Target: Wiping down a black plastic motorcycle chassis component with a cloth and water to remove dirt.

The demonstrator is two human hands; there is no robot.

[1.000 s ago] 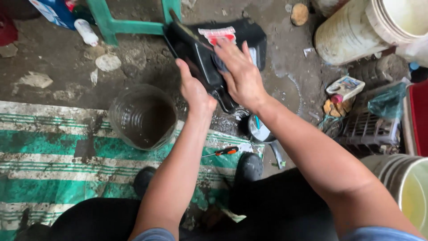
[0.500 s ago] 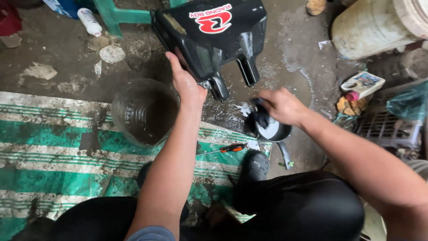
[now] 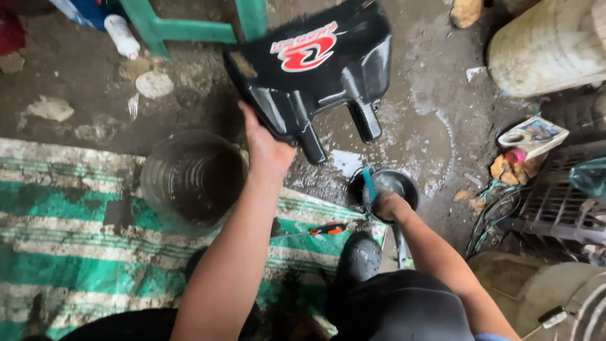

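Left hand (image 3: 265, 148) grips black panel (image 3: 315, 69); right hand (image 3: 388, 205) clenched over bowl (image 3: 404, 186), fingers hidden, held item unclear.

Left hand (image 3: 265, 148) grips lower left edge of the moulded panel (image 3: 315, 69); panel extends up and right from the fingers, its two prongs pointing down toward the small bowl (image 3: 388, 189). Just left of and below the left fingers: round bucket (image 3: 192, 180), resting on the edge of the striped mat (image 3: 76, 252). Right hand (image 3: 390, 205) at near rim of the bowl, fingers in it with a brush handle (image 3: 368, 183) rising from them. Screwdriver (image 3: 327, 229) on mat, left of right fingers, between the two forearms. Stool frame (image 3: 189, 28) beyond left fingers, bottle (image 3: 122, 36) left of it. Large drum (image 3: 549, 47) far right, beyond right fingers. Crate (image 3: 558, 211) right of bowl, well apart.
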